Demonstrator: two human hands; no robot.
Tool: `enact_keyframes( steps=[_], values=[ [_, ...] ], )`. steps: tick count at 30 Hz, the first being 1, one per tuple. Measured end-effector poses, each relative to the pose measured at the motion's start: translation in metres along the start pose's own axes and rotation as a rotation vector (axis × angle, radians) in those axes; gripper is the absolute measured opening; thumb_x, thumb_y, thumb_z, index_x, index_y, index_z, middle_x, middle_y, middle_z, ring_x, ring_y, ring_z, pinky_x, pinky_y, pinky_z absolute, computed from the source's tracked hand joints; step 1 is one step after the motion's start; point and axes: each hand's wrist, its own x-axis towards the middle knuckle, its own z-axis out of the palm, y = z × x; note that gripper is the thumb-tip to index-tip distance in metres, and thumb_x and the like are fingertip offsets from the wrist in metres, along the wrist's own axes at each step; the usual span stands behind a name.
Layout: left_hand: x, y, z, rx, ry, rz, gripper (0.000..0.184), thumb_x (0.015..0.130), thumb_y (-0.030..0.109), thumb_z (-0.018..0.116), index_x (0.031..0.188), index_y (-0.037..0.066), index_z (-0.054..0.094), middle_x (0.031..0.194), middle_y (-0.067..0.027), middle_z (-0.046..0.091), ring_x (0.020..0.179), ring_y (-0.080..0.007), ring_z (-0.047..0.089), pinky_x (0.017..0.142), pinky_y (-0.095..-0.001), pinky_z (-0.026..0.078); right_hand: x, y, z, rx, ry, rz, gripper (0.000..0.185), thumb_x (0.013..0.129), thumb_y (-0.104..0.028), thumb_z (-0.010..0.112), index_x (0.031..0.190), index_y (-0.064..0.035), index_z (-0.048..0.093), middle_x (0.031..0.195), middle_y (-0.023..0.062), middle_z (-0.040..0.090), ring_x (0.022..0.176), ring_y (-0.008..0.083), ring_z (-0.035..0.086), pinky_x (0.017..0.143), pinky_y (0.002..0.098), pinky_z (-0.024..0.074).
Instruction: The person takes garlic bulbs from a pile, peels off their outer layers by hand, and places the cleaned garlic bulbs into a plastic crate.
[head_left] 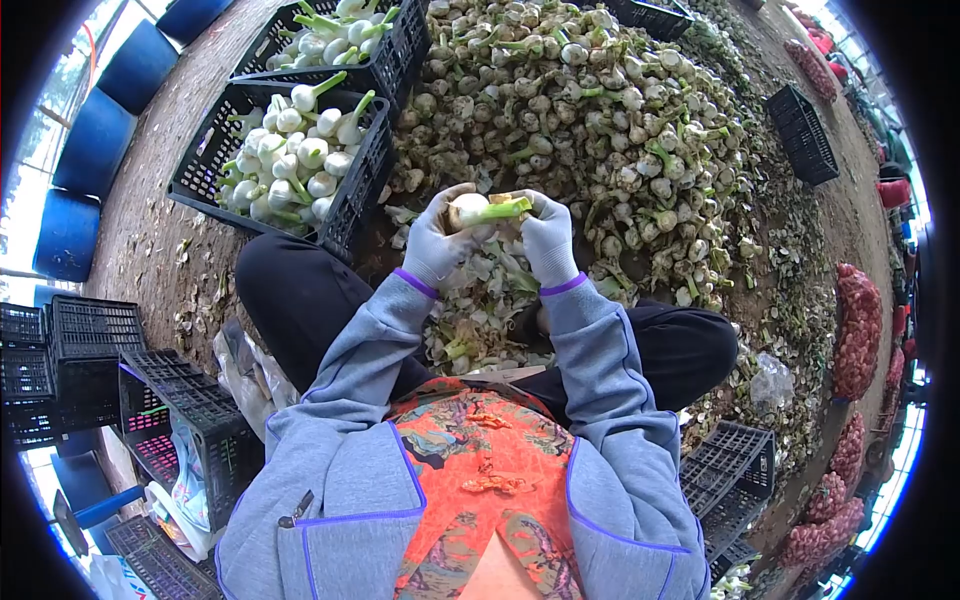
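Our left hand (437,240), in a white glove, grips a single bulb (466,212) at its round end, fingers curled about it; our right hand (547,238), gloved alike, has its fingers closed at the green stalk (508,209). Largest before us is a broad heap (560,110) of soil-stained bulbs, spread over the ground beyond both hands. Blue barrels (95,145) stand at the far left. Left of the heap, two black plastic crates hold paler bulbs with short green stalks; the nearer crate (368,180) is just beside our bent left knee (275,275), and the farther crate (402,55) is behind it. Red net sacks (857,330) lie at the far right. Loose peelings (480,320) cover the ground between our legs. Smallest, the held bulb is raised between our hands, its stalk pointing right.
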Motion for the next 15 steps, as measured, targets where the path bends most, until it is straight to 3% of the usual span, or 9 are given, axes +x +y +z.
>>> enact_keyframes(
  steps=[3,5,6,8,10,11,12,14,15],
  values=[
    [0.001,0.0,-0.003,-0.026,-0.027,-0.085,0.065,0.075,0.008,0.08,0.13,0.0,0.046,0.111,-0.0071,0.062,0.099,-0.0137,0.062,0.088,-0.0283,0.052,0.013,0.009,-0.009,0.087,0.123,-0.015,0.022,0.084,0.009,0.053,0.1,0.0024,0.067,0.083,0.0083,0.067,0.068,0.0109,0.063,0.057,0.0221,0.0508],
    [-0.002,0.01,-0.004,-0.094,-0.278,0.001,0.066,0.076,0.008,0.079,0.132,0.0,0.045,0.112,-0.0066,0.061,0.102,-0.0151,0.061,0.092,-0.0294,0.05,0.015,0.008,-0.024,0.085,0.231,-0.029,0.02,0.087,0.006,0.053,0.102,0.0025,0.066,0.079,0.0067,0.066,0.062,0.0109,0.061,0.054,0.0224,0.0486],
    [-0.002,0.011,-0.006,-0.089,-0.274,0.003,0.066,0.076,0.008,0.079,0.132,0.0,0.045,0.112,-0.0066,0.061,0.102,-0.0151,0.061,0.092,-0.0294,0.05,0.03,0.024,-0.04,0.107,0.299,-0.064,0.016,0.087,0.002,0.053,0.098,0.0049,0.065,0.082,0.0096,0.067,0.063,0.0143,0.062,0.057,0.0258,0.0502],
    [-0.003,0.007,-0.008,-0.152,-0.326,-0.007,0.078,0.074,0.013,0.081,0.138,0.001,0.037,0.12,-0.0077,0.055,0.106,-0.0147,0.057,0.094,-0.0285,0.046,0.038,0.024,-0.06,-0.217,0.248,-0.035,0.019,0.085,-0.001,0.059,0.102,0.0032,0.065,0.078,0.0062,0.067,0.063,0.0147,0.062,0.058,0.0262,0.0508],
    [0.001,0.008,-0.01,-0.053,-0.261,0.018,0.083,0.072,0.011,0.082,0.139,0.003,0.034,0.12,-0.0068,0.053,0.107,-0.0143,0.055,0.094,-0.0278,0.045,0.028,0.003,-0.053,-0.71,-0.088,0.213,0.034,0.088,-0.007,0.061,0.12,0.0029,0.057,0.094,0.0131,0.066,0.071,0.0172,0.065,0.063,0.028,0.0528],
    [0.0,0.007,-0.01,0.03,-0.181,-0.05,0.081,0.07,0.006,0.081,0.138,0.004,0.036,0.115,-0.0063,0.053,0.106,-0.0143,0.055,0.093,-0.0272,0.045,0.03,0.025,-0.063,-1.445,-0.001,-0.109,0.049,0.085,-0.014,0.066,0.13,-0.001,0.051,0.107,0.0177,0.063,0.09,0.0257,0.065,0.08,0.0327,0.0522],
    [0.0,0.009,-0.01,0.031,-0.178,-0.052,0.081,0.07,0.006,0.081,0.138,0.004,0.036,0.115,-0.0063,0.053,0.106,-0.0143,0.055,0.093,-0.0272,0.045,0.017,0.014,-0.046,-1.396,0.042,-0.33,0.05,0.082,-0.018,0.07,0.128,-0.0034,0.055,0.114,0.019,0.06,0.104,0.0316,0.06,0.09,0.0349,0.048],
    [-0.001,0.011,-0.009,0.251,-0.145,0.013,0.082,0.067,0.003,0.081,0.137,0.004,0.037,0.113,-0.0061,0.052,0.103,-0.0142,0.055,0.091,-0.0271,0.046,0.002,-0.014,-0.018,-0.941,-0.109,-0.388,0.04,0.081,-0.018,0.07,0.117,-0.0022,0.062,0.109,0.0177,0.063,0.098,0.0303,0.063,0.087,0.0344,0.0499],
    [-0.003,0.012,-0.007,0.225,-0.137,-0.031,0.084,0.065,0.004,0.083,0.136,0.003,0.038,0.112,-0.0067,0.051,0.1,-0.0143,0.054,0.09,-0.0269,0.046,-0.007,-0.027,-0.004,-0.923,-0.177,-0.435,0.035,0.08,-0.012,0.07,0.112,-0.001,0.065,0.105,0.0161,0.064,0.094,0.0277,0.064,0.084,0.033,0.0507]
  ],
)
